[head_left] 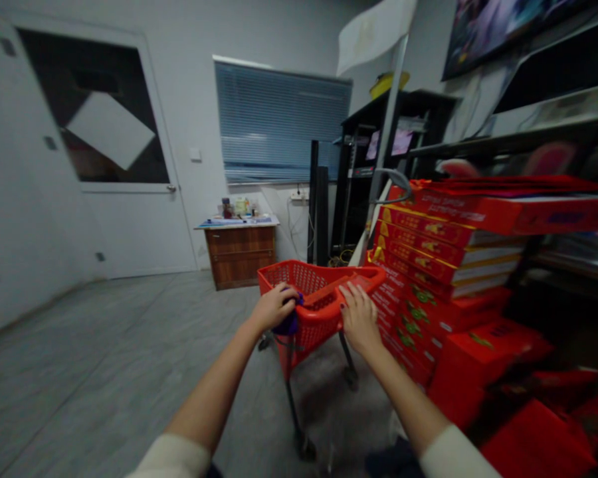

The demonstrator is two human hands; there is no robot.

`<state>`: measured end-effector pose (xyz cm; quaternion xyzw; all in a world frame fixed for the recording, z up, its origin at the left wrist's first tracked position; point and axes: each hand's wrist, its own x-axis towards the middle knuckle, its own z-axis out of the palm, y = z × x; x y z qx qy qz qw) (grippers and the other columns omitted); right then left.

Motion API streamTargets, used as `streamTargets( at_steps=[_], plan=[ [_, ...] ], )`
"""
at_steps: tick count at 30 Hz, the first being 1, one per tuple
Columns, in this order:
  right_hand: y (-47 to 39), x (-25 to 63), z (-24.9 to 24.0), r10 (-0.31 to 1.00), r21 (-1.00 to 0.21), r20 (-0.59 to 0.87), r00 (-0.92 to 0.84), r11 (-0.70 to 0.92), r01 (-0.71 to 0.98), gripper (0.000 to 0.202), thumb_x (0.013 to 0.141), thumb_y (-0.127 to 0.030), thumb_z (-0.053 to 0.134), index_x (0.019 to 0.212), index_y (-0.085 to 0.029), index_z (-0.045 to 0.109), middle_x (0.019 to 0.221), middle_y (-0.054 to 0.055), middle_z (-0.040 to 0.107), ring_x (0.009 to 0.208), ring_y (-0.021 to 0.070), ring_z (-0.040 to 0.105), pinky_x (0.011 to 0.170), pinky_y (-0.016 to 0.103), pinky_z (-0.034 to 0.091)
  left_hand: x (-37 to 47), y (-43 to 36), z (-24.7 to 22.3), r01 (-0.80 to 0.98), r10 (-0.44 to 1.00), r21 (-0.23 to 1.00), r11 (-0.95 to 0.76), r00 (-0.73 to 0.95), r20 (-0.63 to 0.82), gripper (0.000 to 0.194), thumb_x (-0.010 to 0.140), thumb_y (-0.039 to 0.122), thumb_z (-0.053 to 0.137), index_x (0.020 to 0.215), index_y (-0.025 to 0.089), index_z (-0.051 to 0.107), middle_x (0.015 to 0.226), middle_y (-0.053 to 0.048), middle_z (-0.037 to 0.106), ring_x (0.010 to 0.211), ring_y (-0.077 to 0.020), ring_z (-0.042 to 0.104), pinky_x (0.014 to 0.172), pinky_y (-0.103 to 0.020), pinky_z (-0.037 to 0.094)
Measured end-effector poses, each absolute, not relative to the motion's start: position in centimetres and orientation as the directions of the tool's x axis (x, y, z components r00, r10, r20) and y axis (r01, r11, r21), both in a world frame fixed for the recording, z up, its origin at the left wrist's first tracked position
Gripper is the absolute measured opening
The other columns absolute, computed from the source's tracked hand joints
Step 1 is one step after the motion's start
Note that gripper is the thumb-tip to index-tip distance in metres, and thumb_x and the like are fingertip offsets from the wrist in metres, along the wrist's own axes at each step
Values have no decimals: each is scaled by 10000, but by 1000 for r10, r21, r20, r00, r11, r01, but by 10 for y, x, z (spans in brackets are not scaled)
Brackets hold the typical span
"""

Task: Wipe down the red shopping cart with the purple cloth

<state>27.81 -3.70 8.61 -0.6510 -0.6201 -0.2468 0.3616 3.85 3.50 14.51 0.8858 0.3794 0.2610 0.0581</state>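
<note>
A red plastic shopping cart on dark legs and casters stands in front of me. My right hand lies with curled fingers over the right part of its handle. At the handle's left end, my left hand is closed around the corner of the cart. A dark purple item, perhaps cloth, hangs beneath the left fingers; its kind is unclear. The cart's basket is partly visible through its lattice walls, and a red flap lies inside near the handle.
Red boxes are stacked close on the right, beside a metal pole. A wooden cabinet with small items on top stands against the back wall. To the left are a white door and grey floor.
</note>
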Motion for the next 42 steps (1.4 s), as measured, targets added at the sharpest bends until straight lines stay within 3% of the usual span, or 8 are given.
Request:
streamTargets(
  at_steps=[9, 13, 17, 21, 26, 31, 36, 42],
  plan=[
    [-35, 253, 82, 611, -182, 779, 145, -1, 983, 454, 992, -331, 286, 1398, -238, 470, 1437, 84, 479, 1323, 252, 359, 1064, 446, 310, 60, -10, 172, 595, 583, 119, -795, 694, 423, 270, 868, 314, 497, 1062, 299, 684, 1108, -22, 587, 987, -175, 571, 868, -275, 465],
    [-37, 269, 97, 667, -138, 737, 111, -12, 990, 450, 977, -343, 338, 1393, -246, 481, 1413, 91, 506, 1250, 250, 419, 1034, 441, 351, 46, 1, 179, 692, 685, 116, -713, 650, 329, 286, 891, 319, 448, 1045, 285, 688, 1067, -26, 588, 938, -164, 591, 815, -259, 472],
    [-34, 276, 100, 653, -153, 745, 137, -33, 988, 436, 976, -311, 333, 1359, -212, 517, 1446, 114, 471, 1344, 266, 336, 1061, 469, 325, 43, 5, 185, 836, 820, 95, -540, 498, 281, 318, 913, 368, 412, 1092, 308, 667, 1037, -40, 587, 905, -187, 610, 771, -291, 480],
    [-31, 256, 89, 610, -210, 767, 198, -52, 976, 442, 989, -307, 290, 1350, -189, 516, 1449, 130, 460, 1366, 272, 307, 1041, 475, 345, 59, -7, 185, 891, 853, 59, -451, 410, 323, 314, 914, 372, 416, 1095, 303, 663, 1037, -59, 585, 902, -207, 604, 766, -317, 478],
    [-34, 238, 90, 593, -204, 782, 192, -48, 978, 432, 979, -341, 337, 1328, -202, 550, 1425, 154, 479, 1324, 310, 345, 1006, 508, 359, 77, -19, 177, 843, 755, -27, -538, 496, 429, 261, 906, 368, 463, 1029, 238, 653, 1039, -97, 573, 940, -241, 563, 810, -363, 465],
    [-41, 266, 108, 673, -155, 733, 100, 21, 988, 389, 962, -311, 378, 1284, -277, 594, 1341, 95, 562, 1191, 266, 458, 1006, 476, 358, 60, -11, 174, 893, 813, 26, -450, 398, 425, 262, 920, 346, 437, 1052, 235, 634, 1042, -99, 562, 923, -239, 555, 783, -353, 460],
    [-35, 282, 99, 654, -162, 748, 116, 11, 987, 410, 973, -274, 344, 1315, -272, 571, 1339, 72, 568, 1264, 241, 416, 1072, 471, 292, 60, -9, 168, 965, 852, 47, -259, 206, 481, 284, 928, 303, 401, 1076, 201, 621, 1047, -125, 548, 928, -263, 551, 761, -370, 453],
    [-34, 263, 89, 613, -178, 775, 154, -23, 984, 402, 978, -294, 355, 1320, -280, 566, 1354, 68, 562, 1251, 240, 427, 1085, 478, 262, 93, -20, 160, 905, 780, 43, -423, 339, 527, 252, 932, 337, 438, 1088, 231, 607, 1134, -107, 538, 1004, -253, 517, 829, -375, 437]
  ],
)
